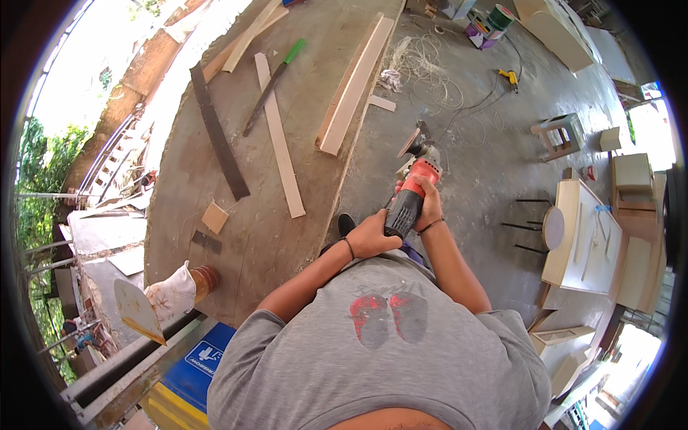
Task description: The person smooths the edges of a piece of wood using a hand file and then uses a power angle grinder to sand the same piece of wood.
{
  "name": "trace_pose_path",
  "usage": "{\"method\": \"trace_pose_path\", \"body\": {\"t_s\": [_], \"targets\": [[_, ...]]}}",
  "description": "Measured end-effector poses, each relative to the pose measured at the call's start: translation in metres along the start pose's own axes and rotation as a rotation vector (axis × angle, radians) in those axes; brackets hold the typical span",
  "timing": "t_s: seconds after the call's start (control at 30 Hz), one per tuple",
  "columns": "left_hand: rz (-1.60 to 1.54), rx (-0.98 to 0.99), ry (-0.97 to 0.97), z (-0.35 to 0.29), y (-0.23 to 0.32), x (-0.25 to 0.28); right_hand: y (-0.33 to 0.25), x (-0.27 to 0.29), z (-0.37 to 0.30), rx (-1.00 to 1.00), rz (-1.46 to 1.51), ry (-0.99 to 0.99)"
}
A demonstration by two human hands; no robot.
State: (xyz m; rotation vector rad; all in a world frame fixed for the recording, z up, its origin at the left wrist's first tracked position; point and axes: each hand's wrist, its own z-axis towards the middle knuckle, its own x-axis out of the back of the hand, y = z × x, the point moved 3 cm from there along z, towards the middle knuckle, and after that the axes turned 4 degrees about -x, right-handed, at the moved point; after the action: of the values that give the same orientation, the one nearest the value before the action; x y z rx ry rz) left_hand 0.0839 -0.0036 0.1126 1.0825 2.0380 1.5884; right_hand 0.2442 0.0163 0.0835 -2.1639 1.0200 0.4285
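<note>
Both of my hands hold a red and black angle grinder point(407, 204) in front of my body. My left hand point(370, 235) is closed around the black rear end of its body. Further forward, my right hand point(430, 204) wraps the side of the casing near the red part. The grinder's head and its disc point(409, 143) point away from me, over the floor just right of the workbench edge. The disc touches nothing that I can see. Some fingers of both hands are hidden by the tool.
On the wooden workbench point(179, 165) to the left lie several wood strips point(281, 136) and a green-handled saw point(276, 86). A tangle of cord point(430, 68), a yellow power tool point(509, 77) and paint cans point(489, 27) are on the floor. A stool point(552, 228) and cabinets stand right.
</note>
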Motion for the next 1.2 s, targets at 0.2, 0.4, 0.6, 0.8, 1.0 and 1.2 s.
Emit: {"method": "trace_pose_path", "body": {"t_s": [0.2, 0.4, 0.6, 0.8, 1.0, 1.2], "targets": [[-0.020, 0.027, -0.083, -0.004, -0.012, 0.003, 0.024, 0.015, 0.004, -0.098, 0.161, 0.086], [-0.076, -0.031, -0.157, -0.006, -0.026, 0.007, 0.026, 0.012, 0.008, -0.057, 0.132, 0.087], [0.024, -0.226, 0.036, 0.017, -0.032, 0.099, 0.019, 0.034, 0.017, 0.023, 0.195, 0.107], [0.680, -0.171, 0.855, 0.119, -0.088, 0.211, 0.020, 0.025, -0.001, 0.018, 0.091, 0.085], [0.587, -0.106, 0.667, 0.137, -0.091, 0.192, 0.018, 0.013, -0.013, -0.063, 0.142, 0.008], [0.483, -0.124, 0.688, 0.105, -0.090, 0.146, 0.027, 0.012, -0.014, -0.137, 0.135, -0.015]]}}
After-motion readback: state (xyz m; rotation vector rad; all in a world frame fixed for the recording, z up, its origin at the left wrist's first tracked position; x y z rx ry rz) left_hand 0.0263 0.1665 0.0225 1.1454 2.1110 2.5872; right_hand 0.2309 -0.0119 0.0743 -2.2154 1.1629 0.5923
